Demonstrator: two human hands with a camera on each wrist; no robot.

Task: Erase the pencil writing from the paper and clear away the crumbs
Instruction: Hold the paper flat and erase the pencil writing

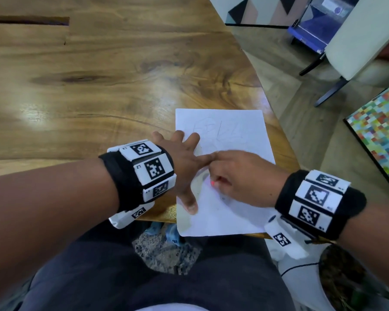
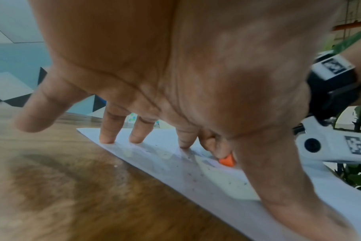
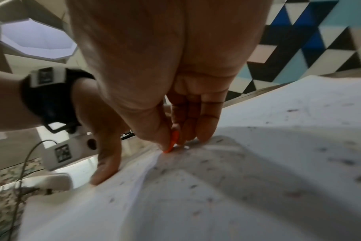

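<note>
1. Your left hand (image 1: 184, 162) lies flat with fingers spread, pinning the paper (image 1: 238, 212) at the table (image 1: 99, 86) edge.
2. Your right hand (image 1: 240, 178) pinches the orange eraser (image 2: 227, 160) against the paper, amid dark crumbs (image 3: 204, 161).

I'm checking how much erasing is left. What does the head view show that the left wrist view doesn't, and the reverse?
Only the head view shows the faint pencil writing on the far part of the paper. Only the left wrist view shows dark crumbs scattered on the sheet. Both show the left hand pressing the paper and the right hand pinching an orange eraser.
</note>
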